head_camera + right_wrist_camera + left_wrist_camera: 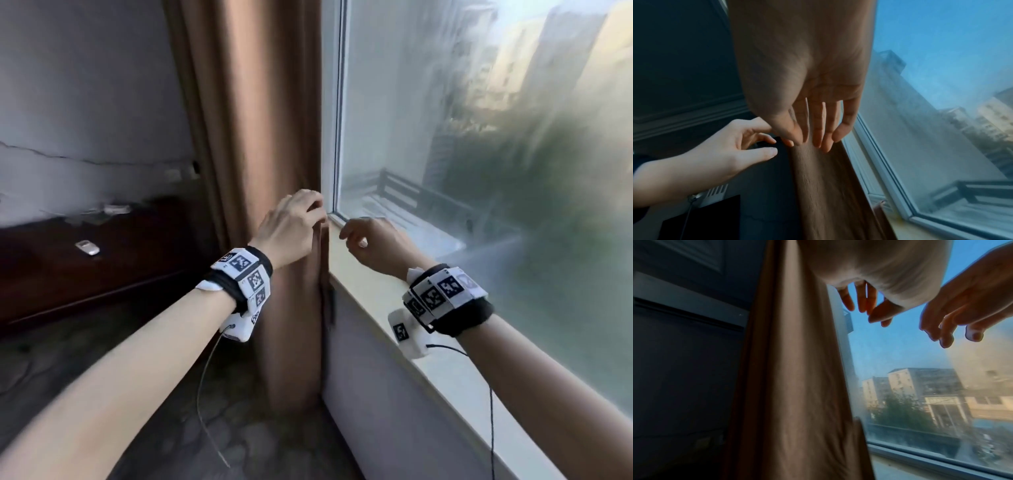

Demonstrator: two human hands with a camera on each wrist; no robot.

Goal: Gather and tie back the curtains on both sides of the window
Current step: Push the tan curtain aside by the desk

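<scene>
A brown curtain [274, 137] hangs gathered in folds at the left side of the window [479, 137]. My left hand [308, 216] is at the curtain's right edge, by the window frame's lower corner, fingers loosely bent and touching the fabric. In the left wrist view those fingers [861, 301] hang against the sky with nothing between them, beside the curtain [797, 369]. My right hand [354, 240] hovers over the sill just right of the curtain, holding nothing. In the right wrist view its fingers [818, 126] point straight at the curtain [828, 186]. No tie-back is visible.
A pale window sill [376, 325] runs toward me along the right. A dark wooden cabinet [85, 267] stands along the left wall with a small white device [87, 247] on it. An air conditioner [684, 305] is mounted high on the wall.
</scene>
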